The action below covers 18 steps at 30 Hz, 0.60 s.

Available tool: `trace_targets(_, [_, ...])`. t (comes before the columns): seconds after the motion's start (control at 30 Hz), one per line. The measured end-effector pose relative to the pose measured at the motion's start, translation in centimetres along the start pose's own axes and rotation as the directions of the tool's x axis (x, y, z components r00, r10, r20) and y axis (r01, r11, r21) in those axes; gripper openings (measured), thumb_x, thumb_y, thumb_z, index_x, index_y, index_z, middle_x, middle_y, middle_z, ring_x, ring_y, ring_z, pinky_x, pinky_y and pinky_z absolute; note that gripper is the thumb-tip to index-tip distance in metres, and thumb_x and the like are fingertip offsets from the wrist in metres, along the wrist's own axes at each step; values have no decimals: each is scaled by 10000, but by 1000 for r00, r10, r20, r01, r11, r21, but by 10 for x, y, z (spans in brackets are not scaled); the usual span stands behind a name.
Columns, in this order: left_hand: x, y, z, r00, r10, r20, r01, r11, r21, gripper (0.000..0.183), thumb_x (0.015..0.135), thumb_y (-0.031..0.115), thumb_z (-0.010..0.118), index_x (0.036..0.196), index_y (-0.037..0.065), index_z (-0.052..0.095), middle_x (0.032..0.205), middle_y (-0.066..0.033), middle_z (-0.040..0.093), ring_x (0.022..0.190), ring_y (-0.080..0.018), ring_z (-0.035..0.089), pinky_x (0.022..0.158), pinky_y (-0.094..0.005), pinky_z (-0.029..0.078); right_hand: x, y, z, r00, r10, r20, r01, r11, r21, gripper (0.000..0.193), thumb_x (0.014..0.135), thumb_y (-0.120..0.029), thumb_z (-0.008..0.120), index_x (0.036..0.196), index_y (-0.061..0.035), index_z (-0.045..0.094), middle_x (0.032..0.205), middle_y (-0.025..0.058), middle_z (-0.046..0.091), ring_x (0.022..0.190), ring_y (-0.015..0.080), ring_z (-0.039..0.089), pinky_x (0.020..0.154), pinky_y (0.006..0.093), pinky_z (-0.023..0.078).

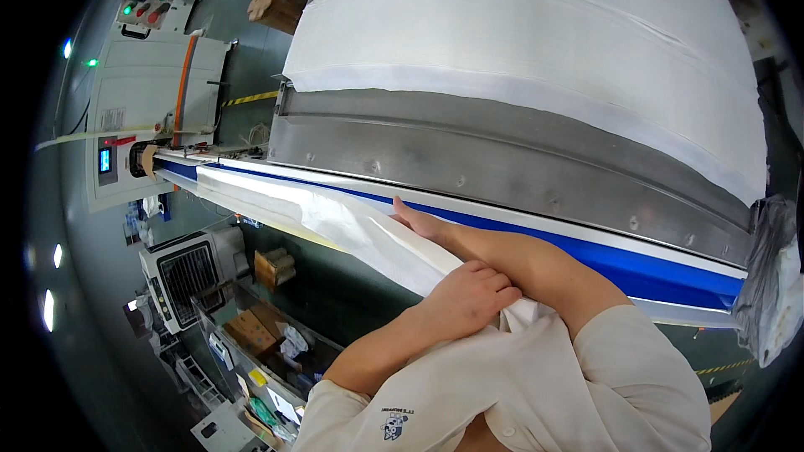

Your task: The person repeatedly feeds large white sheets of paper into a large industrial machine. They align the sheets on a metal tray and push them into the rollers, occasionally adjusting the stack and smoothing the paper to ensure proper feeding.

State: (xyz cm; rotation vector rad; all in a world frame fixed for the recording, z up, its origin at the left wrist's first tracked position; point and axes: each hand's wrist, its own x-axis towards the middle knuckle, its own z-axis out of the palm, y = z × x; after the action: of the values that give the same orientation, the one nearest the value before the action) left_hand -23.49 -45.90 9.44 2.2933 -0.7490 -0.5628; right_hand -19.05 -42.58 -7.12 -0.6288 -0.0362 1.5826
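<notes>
A long strip of soft white sheet material lies along a narrow blue-lined channel and is drawn toward my chest. Whether it is paper or cloth I cannot tell. My left hand is closed around the gathered near end of the strip, close to my shirt. My right arm crosses above the left one. At the strip's far edge rests my right hand, its thumb raised and apart. The strip hides most of that hand's other fingers.
Beyond the channel stands a metal ledge under a broad white sheet stack. A white machine cabinet with lit buttons is at the far left. Below it are a grey-framed cooler unit and a bin with cardboard. Clear plastic hangs at the right.
</notes>
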Motion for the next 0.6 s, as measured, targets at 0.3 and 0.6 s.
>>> trace_targets(0.3, [10, -29, 13, 991, -119, 55, 119, 993, -6, 268, 720, 67, 591, 986, 72, 628, 976, -101, 631, 955, -272, 598, 870, -380, 446, -38, 15, -44, 995, 71, 67, -81, 985, 154, 823, 905, -698, 218, 1264, -30, 539, 1178, 57, 601, 1001, 138, 552, 896, 290, 416])
trace_targets(0.6, [3, -74, 27, 980, -195, 29, 193, 979, 60, 222, 738, 99, 630, 959, 108, 646, 969, -73, 653, 917, -269, 615, 832, -398, 460, -112, 10, -61, 983, 183, 2, -178, 950, 258, 852, 895, -702, 237, 1351, -6, 423, 1263, 76, 555, 1135, 168, 541, 964, 308, 430])
